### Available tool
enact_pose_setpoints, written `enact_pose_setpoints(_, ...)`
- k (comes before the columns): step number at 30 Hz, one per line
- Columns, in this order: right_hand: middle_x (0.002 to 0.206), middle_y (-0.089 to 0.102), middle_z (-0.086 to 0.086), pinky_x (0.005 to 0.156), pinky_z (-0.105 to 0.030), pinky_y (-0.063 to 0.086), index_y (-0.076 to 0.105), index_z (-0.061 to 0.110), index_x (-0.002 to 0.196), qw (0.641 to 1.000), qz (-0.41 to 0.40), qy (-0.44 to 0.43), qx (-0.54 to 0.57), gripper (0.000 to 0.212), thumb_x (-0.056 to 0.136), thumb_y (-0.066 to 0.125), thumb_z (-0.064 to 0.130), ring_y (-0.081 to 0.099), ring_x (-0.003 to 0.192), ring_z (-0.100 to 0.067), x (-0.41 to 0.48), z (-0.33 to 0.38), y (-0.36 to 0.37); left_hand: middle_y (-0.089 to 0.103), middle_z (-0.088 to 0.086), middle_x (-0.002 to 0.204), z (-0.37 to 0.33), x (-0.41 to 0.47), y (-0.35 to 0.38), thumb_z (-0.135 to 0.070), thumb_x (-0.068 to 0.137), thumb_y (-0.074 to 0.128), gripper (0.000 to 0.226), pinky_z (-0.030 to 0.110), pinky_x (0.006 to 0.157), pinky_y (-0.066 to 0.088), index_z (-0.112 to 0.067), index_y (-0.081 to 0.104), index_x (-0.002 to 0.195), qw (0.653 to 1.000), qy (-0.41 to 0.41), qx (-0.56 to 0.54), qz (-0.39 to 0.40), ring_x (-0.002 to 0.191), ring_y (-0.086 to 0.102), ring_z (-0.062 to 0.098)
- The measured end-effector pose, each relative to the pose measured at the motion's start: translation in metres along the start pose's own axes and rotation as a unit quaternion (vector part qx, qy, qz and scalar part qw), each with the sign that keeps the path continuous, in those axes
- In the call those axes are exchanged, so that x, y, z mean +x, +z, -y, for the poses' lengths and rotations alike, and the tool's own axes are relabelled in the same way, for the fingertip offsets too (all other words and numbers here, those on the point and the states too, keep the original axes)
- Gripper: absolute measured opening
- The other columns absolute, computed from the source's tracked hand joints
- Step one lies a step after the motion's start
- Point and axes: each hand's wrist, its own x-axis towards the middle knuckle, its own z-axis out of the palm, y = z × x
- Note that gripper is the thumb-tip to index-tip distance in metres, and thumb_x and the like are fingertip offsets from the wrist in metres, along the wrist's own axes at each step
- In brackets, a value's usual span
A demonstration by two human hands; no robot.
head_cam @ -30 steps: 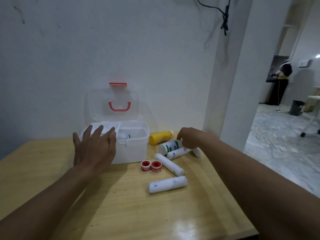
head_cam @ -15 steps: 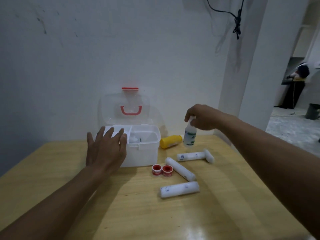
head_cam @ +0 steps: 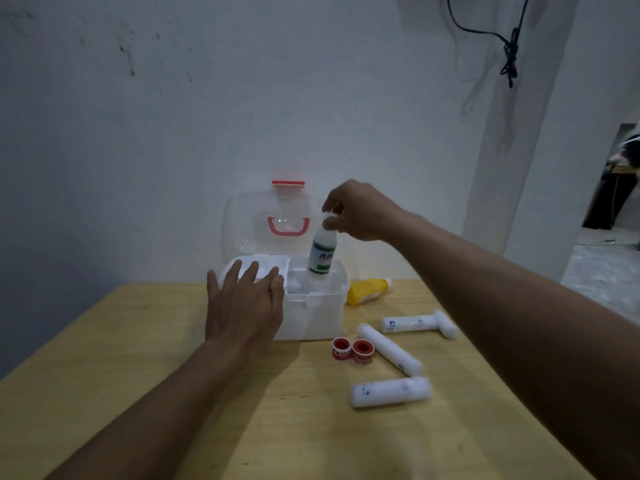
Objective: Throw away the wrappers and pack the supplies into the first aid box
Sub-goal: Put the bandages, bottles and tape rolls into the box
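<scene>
The white first aid box (head_cam: 322, 317) stands open at the back of the table, its clear lid (head_cam: 242, 223) with a red handle raised against the wall. My right hand (head_cam: 356, 211) holds a white bottle with a green label (head_cam: 322, 254) by its top, upright, its base inside the box's right compartment. My left hand (head_cam: 242, 306) rests flat with fingers spread on the box's front left edge. On the table to the right lie a yellow bottle (head_cam: 367, 291), two red tape rolls (head_cam: 351, 348) and three white bandage rolls (head_cam: 389, 392).
The wooden table (head_cam: 138, 358) stands against a white wall. A pillar (head_cam: 519, 168) rises at the right, with a black cable (head_cam: 509, 53) hanging above. Through a doorway at the far right a person (head_cam: 620, 181) stands in another room.
My right hand picked the green-labelled bottle off the table, lifted it and carried it left into the box's right compartment. My left hand has stayed on the box.
</scene>
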Motion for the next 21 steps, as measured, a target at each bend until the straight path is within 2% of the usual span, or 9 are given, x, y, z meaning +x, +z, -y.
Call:
enact_pose_setpoints(5,0.115,0.069,-0.014,0.081,-0.037,0.058,0.066,0.008,0.12,0.999,0.021,0.02,-0.027,0.034,0.09,0.069,0.023,0.069,0.091,-0.027,0.012,0.004,0.026,0.043,0.001,0.151,0.002,-0.001,0.002,-0.048,0.095,0.01,0.061,0.058,0.118,0.005,-0.034,0.053,0.136,1.0,0.002,-0.005,-0.003,0.146,0.025,0.025)
enact_pose_setpoints(10,0.106,0.071,-0.01,0.079,-0.036,0.058,0.068,0.007,0.113,0.996,0.044,0.011,-0.078,0.033,0.086,0.074,0.024,0.067,0.086,-0.022,0.019,0.008,0.023,0.045,0.001,0.15,0.0,-0.001,0.002,-0.048,0.094,0.01,0.063,0.058,0.118,0.007,-0.033,0.057,0.132,1.0,-0.001,-0.01,-0.011,0.145,0.028,0.025)
enact_pose_setpoints(16,0.103,0.069,-0.009,0.077,-0.032,0.055,0.067,0.009,0.109,0.991,0.082,0.008,-0.102,0.031,0.084,0.076,0.025,0.064,0.084,-0.021,0.011,0.003,0.052,0.047,0.001,0.148,0.002,-0.001,0.004,-0.047,0.094,0.013,0.061,0.057,0.118,0.008,-0.033,0.059,0.131,1.0,-0.002,-0.016,-0.016,0.144,0.03,0.024)
enact_pose_setpoints(21,0.109,0.068,-0.007,0.078,-0.034,0.055,0.065,0.012,0.114,0.987,0.082,-0.003,-0.138,0.039,0.084,0.075,0.034,0.062,0.089,-0.022,0.013,-0.002,0.06,0.048,0.001,0.147,0.003,0.0,0.006,-0.051,0.092,0.008,0.067,0.057,0.118,0.008,-0.033,0.06,0.13,1.0,0.003,-0.017,-0.024,0.143,0.032,0.024)
